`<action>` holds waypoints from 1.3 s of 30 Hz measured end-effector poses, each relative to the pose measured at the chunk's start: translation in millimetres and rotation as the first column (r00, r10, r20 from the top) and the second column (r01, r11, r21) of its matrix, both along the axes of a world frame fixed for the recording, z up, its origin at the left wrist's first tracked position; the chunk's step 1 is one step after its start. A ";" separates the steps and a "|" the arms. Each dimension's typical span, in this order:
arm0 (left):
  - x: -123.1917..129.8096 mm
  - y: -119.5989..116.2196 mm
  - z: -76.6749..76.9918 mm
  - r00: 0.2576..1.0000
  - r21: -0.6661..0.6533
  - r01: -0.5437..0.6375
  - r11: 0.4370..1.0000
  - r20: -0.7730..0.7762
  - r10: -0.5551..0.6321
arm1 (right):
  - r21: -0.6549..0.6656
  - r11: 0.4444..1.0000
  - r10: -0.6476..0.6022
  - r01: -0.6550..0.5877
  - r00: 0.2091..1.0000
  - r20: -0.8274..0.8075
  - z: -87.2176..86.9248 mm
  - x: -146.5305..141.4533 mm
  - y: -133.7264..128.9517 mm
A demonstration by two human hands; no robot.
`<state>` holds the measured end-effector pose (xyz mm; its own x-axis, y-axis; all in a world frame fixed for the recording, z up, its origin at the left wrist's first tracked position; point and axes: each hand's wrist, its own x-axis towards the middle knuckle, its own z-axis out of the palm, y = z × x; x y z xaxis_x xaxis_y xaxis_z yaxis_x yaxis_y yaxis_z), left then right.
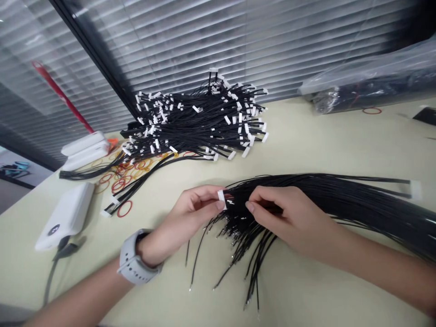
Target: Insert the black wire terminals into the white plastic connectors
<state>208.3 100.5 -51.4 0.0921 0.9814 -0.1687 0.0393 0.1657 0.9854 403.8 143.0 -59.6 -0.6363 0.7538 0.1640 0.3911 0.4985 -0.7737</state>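
A small white plastic connector (221, 199) is pinched between thumb and forefinger of the left hand (195, 210). A long black wire bundle (327, 200) is gripped by the right hand (286, 213), fingers curled shut. A heap of white-tipped black cables (200, 120) lies beyond both hands on the cream counter (299, 136).

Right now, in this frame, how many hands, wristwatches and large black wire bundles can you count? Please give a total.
Hands: 2 (left hand, right hand)
Wristwatches: 1 (grey wristwatch)
Black wire bundles: 2 (held wire bundle, wire heap)
Total: 5
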 end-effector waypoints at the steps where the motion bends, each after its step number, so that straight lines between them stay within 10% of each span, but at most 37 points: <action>1: 0.0 -0.3 0.3 1.000 0.007 -0.002 1.000 -0.010 0.002 | -0.008 1.000 0.006 -0.006 1.000 -0.001 -0.2 0.0 0.7; 27: -2.7 -4.5 3.7 0.973 0.027 0.126 0.992 -0.199 -0.118 | -0.387 0.915 0.107 -0.110 0.994 -0.031 5.8 2.4 5.4; 39: -1.9 -1.2 4.8 0.992 0.024 0.104 0.994 -0.072 -0.102 | -0.175 0.978 0.104 -0.115 0.992 -0.072 8.0 6.4 7.0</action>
